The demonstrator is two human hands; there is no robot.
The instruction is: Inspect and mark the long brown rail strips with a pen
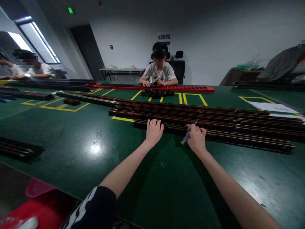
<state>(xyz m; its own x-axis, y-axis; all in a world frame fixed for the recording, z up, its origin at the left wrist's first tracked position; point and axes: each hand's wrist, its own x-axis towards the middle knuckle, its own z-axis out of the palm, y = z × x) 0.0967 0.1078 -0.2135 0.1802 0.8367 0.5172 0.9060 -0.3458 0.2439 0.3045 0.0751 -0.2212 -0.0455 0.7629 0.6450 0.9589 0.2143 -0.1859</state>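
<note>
A long black rail (250, 140) with thin gold lines lies nearest me on the green table, in front of several similar rails. My left hand (154, 132) is closed over its near edge toward the left end, the fingertips curled onto the top. Farther right, my right hand (197, 136) is closed around a small screwdriver (186, 138) with a translucent handle. Its thin shaft points up and away over the rails, and this hand also rests against the front rail. The undersides of my fingers are hidden.
Several dark rails (166, 108) are stacked behind my hands on the green table (95, 165). Another rail bundle (19, 149) lies at left. A co-worker (160, 70) sits opposite at a red tray (197, 89). White papers (271, 107) lie at right; a red stool (43, 210) stands below left.
</note>
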